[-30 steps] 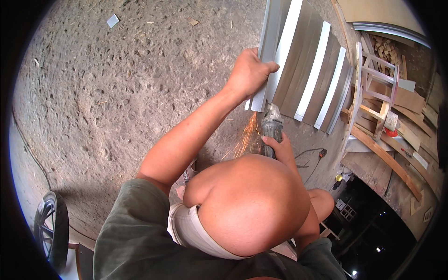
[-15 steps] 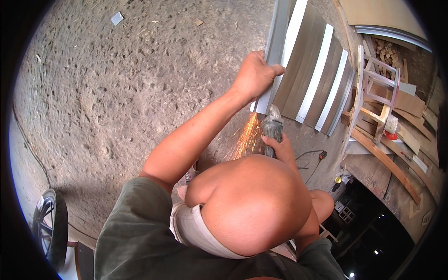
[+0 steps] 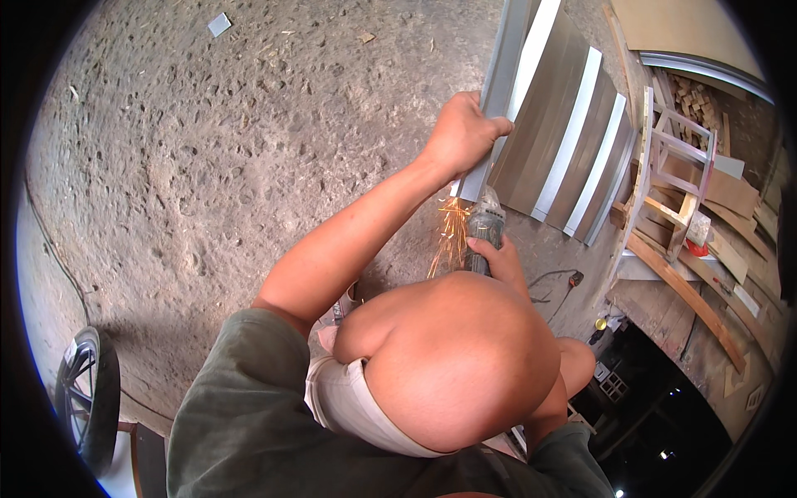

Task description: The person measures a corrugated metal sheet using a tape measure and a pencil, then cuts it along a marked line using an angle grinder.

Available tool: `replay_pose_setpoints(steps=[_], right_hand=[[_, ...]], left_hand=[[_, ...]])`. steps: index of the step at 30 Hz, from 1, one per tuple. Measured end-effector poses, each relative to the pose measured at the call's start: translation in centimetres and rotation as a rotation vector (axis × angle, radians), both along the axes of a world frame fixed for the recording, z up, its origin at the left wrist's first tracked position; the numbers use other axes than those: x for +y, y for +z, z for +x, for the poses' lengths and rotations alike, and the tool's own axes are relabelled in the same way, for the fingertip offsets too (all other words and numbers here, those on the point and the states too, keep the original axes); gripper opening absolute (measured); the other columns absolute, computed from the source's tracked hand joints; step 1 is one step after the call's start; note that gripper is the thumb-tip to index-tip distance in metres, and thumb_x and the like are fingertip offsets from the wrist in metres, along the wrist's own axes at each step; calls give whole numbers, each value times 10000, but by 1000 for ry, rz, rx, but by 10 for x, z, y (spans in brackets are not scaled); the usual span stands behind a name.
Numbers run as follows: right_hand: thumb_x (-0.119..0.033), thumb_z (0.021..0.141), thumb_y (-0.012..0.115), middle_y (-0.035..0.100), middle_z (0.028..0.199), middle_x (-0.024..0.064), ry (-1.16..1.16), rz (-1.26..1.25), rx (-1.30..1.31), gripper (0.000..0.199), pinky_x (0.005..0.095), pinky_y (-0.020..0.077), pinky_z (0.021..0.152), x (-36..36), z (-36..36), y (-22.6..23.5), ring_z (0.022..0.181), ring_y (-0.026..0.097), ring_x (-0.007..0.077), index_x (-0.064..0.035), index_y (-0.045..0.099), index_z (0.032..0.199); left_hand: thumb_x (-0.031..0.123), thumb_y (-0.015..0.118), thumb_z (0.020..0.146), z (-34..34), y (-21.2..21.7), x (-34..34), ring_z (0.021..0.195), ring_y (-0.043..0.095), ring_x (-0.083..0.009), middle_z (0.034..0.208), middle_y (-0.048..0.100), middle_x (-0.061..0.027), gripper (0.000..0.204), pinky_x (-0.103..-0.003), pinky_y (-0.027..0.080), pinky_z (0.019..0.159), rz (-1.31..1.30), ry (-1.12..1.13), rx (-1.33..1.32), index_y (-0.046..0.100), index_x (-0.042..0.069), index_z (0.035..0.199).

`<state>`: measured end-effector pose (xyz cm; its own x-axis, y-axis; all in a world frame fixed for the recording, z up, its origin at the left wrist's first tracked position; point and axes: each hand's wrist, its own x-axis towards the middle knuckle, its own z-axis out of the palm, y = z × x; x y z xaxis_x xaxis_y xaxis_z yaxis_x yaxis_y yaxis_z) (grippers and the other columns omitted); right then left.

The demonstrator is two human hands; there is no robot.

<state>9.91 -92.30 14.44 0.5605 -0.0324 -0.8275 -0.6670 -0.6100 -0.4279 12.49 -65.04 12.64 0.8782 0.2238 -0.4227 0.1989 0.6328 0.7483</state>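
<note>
Grinder [image 3: 486, 228] at the near end of the metal sheet [image 3: 558, 124], wheel [image 3: 104, 398] far left, boards [image 3: 691, 289] to the right

Glossy ribbed metal sheet [image 3: 558, 133], rough floor [image 3: 249, 149], matt cloth sleeve [image 3: 237, 365]

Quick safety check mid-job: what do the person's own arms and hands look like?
The left sleeve and right sleeve are short and dark grey-green. The left hand and right hand wear no gloves. No band shows on the left wrist; the knee hides much of the right forearm.
</note>
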Motion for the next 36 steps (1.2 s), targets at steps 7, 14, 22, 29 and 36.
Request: replay_pose_setpoints(steps=[7,14,22,29,36], right_hand=[[-168,815,820,695,1065,152,-15,27,8,594,350,587,737,2,2,-1,844,708,211,56,550,1295],[-142,834,797,698,1059,146,16,2,-8,542,352,591,736,20,10,13,842,710,205,53,556,1279],[-139,841,791,687,1011,128,23,2,58,522,346,595,688,19,13,14,791,703,190,50,554,1267],[-140,841,791,680,992,137,17,24,21,535,340,587,616,17,12,9,716,689,190,52,536,1271],[-144,841,795,679,952,110,13,33,20,487,325,572,588,20,12,10,688,678,173,34,568,1233]], left_hand=[[118,742,890,1,-2,-1,772,733,-195,899,761,-178,278,-329,583,733,22,10,-8,699,-100,1057],[120,737,893,2,-4,-1,782,734,-185,919,767,-181,285,-328,582,752,34,12,-23,700,-103,1066],[114,728,901,2,-5,0,790,740,-191,923,768,-185,293,-333,586,762,29,22,-36,698,-104,1094],[123,730,906,1,-3,3,793,743,-198,927,767,-192,310,-337,589,758,56,-2,-12,692,-104,1112],[129,728,911,2,-6,3,813,744,-202,941,768,-189,309,-337,587,774,53,-6,-14,690,-105,1110]])
